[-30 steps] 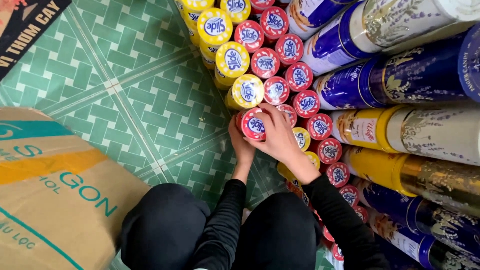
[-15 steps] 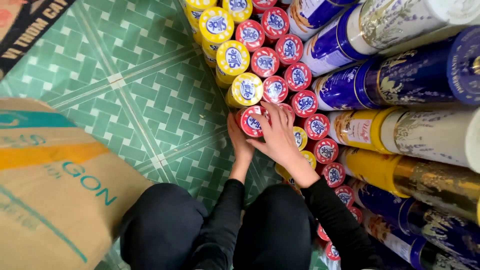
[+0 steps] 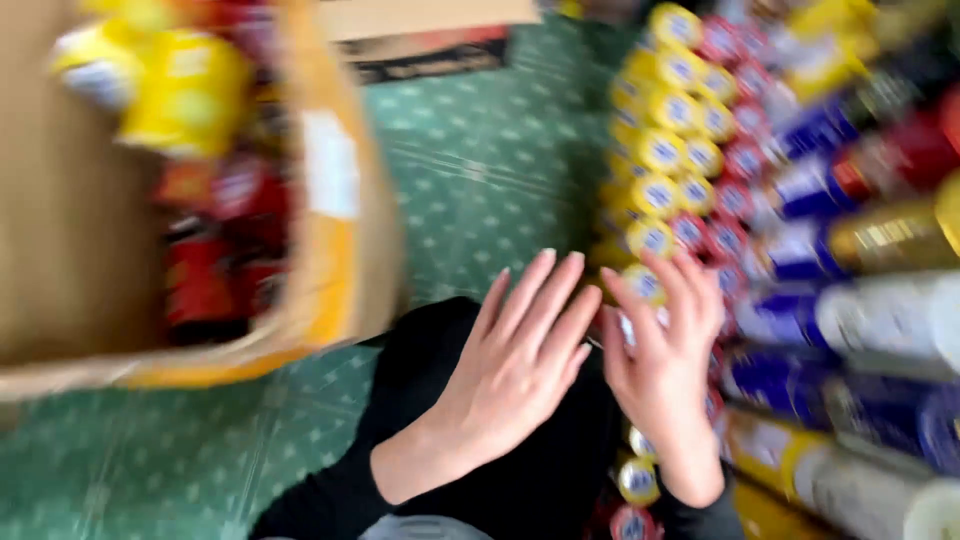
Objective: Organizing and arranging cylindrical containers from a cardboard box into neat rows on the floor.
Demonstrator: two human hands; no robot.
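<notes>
Beside blurred stacked yellow and red cans [image 3: 690, 150], both hands [image 3: 520, 370] spread empty.

Yellow and red-capped cans [image 3: 668, 192] stacked on their sides

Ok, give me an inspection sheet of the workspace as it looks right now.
Surface: green patterned floor, blurred by motion.
Job's things: stacked rows of yellow-capped and red-capped tubes, lying end-out.
Clutter: open cardboard box at left with yellow and red packs inside.
Hands: left hand open, fingers spread, holding nothing; right hand open beside the tubes; contact unclear.
Cables: nothing seen.
Surroundings: larger blue, gold and white rolls stacked at right.
</notes>
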